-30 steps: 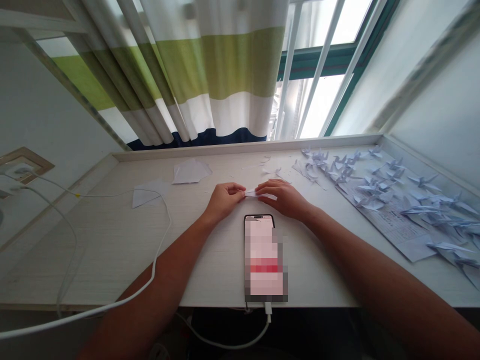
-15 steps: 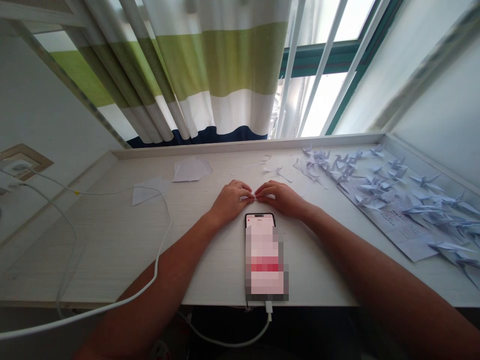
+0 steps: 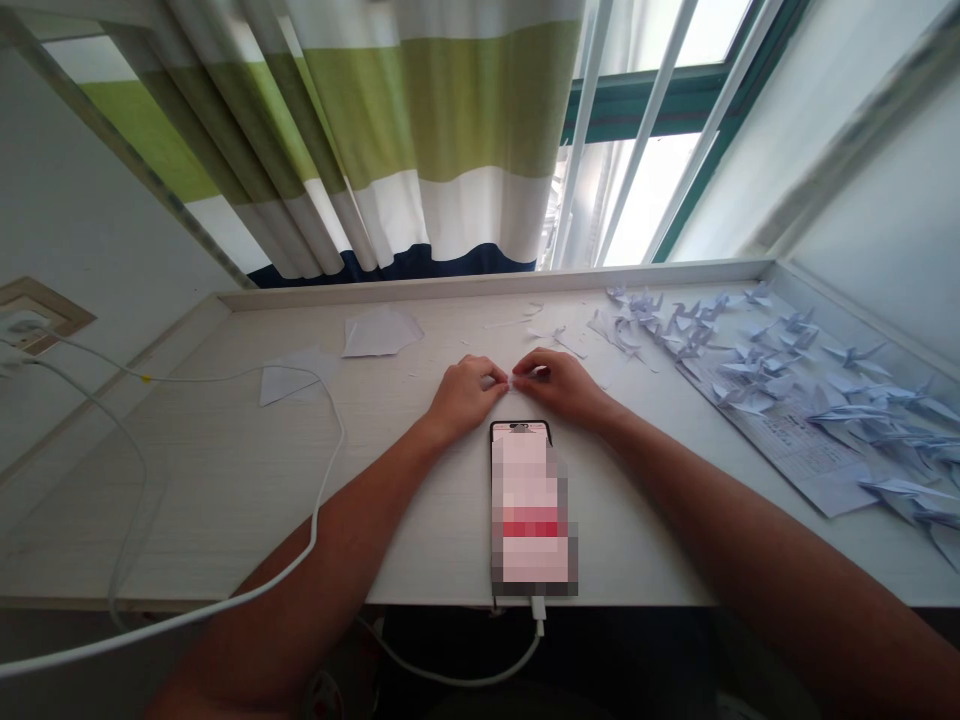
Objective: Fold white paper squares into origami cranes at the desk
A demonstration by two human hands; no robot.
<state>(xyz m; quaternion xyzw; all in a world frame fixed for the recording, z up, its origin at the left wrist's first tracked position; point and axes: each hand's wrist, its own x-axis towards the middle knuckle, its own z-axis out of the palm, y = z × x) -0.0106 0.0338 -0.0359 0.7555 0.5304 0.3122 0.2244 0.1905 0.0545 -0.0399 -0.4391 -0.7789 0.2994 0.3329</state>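
Note:
Just beyond the phone (image 3: 525, 500), my left hand (image 3: 470, 392) and my right hand (image 3: 556, 384) meet with their fingertips almost touching. Between them is a small piece of white paper (image 3: 511, 381), pinched from both sides. Most of this paper is hidden by the fingers, so its folded shape cannot be made out. Both hands are closed, thumbs against fingers. Thin paper scraps (image 3: 559, 338) lie a little behind my right hand.
Many folded paper cranes (image 3: 757, 365) cover the right side of the desk, some on a printed sheet (image 3: 802, 455). Paper stacks (image 3: 381, 332) lie left of centre. A white cable (image 3: 330, 470) loops over my left forearm; another cable (image 3: 480, 683) plugs into the phone.
My right hand's fingers have lifted and arched slightly, while the left fingers shifted a little. Both hands stay on the paper. The view has tilted slightly.

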